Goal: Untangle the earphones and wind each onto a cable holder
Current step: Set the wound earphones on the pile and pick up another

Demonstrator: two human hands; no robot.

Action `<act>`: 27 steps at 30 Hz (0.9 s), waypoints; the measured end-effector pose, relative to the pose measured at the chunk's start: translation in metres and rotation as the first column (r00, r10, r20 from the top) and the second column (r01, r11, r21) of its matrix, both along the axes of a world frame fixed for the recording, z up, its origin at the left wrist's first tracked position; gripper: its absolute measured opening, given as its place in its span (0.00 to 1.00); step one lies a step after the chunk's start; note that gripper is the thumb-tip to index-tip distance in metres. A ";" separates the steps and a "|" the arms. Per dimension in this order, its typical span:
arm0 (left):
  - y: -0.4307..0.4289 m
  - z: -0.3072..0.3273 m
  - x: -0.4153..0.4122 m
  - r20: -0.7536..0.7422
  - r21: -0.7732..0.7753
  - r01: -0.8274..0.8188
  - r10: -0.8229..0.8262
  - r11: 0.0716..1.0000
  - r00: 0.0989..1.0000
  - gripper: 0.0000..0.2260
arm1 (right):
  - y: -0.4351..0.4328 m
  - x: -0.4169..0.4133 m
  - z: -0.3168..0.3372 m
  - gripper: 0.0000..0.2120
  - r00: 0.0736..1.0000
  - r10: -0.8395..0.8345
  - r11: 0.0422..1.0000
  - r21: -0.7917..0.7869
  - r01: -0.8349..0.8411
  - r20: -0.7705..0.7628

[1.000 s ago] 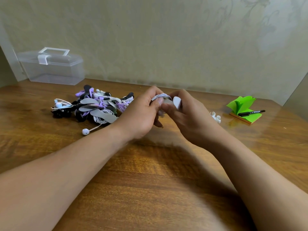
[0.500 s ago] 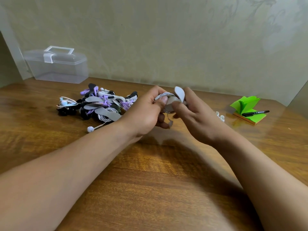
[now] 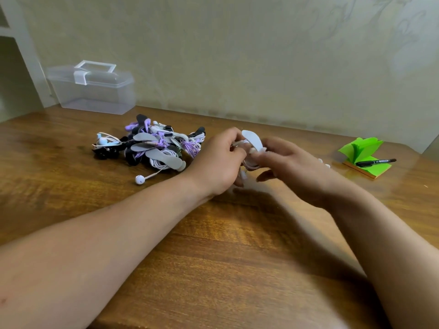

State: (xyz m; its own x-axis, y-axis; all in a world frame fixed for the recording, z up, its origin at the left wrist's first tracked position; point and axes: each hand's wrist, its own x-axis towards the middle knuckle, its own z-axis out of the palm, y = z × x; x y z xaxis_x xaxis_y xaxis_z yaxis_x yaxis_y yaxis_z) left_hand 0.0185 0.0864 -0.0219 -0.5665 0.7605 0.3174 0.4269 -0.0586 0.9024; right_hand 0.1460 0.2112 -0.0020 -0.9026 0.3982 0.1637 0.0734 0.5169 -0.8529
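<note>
Fingers [image 3: 234, 148] of the left hand [image 3: 218, 162] are curled tight round the white earphone [image 3: 250, 163], a small coil of cord held just above the surface [image 3: 213, 257] at mid-frame. The right hand [image 3: 292, 162] reaches in with its fingers nearly straight against the flap of the white cable holder [image 3: 253, 140], thumb apart below. Motion blur hides whether they pinch anything.

That flap is what has changed. 1 second ago it lay low beside the right fingertips; half a second ago it stood upright; now it arches over toward the right hand, which has spread wider. I judge this to be the closing fold for this earphone: winding looks done, and the flap must come down over the coil for it to count as finished.

Around the hands, from biggest down:
- the brown wooden surface, running to the wall
- a clear plastic box [image 3: 92, 91] with a lid handle, at the far left against the wall
- a pile of earphones [image 3: 154, 148], purple, white, black and pale blue, many already in grey holders, just left of the left hand
- a green notepad [image 3: 363, 150] at the far right
- a black pen [image 3: 375, 161] lying on that pad
- 1 loose white earbud [image 3: 140, 179] trailing from the pile toward the person

No brand, label or writing is legible; any print on the pen is too small to read.
</note>
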 end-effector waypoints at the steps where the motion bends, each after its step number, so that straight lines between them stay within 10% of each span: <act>1: 0.001 -0.001 0.000 0.067 0.013 0.021 -0.022 1.000 0.997 0.05 | 0.006 0.003 0.000 0.18 0.999 0.043 0.988 -0.146 -0.045 -0.021; 9: 0.002 0.004 -0.002 0.521 0.183 0.088 -0.173 0.979 0.836 0.04 | 0.016 0.001 -0.010 0.21 0.981 0.105 0.833 -0.524 -0.178 -0.166; 16: 0.001 0.002 0.000 0.521 0.123 0.108 -0.157 0.986 0.839 0.08 | 0.012 -0.005 -0.012 0.31 0.992 0.064 0.926 -0.363 -0.100 -0.111; 27: -0.004 0.009 -0.003 0.415 0.087 0.082 -0.111 0.993 0.903 0.11 | 0.015 -0.002 -0.017 0.13 0.998 0.046 0.933 -0.354 -0.061 -0.052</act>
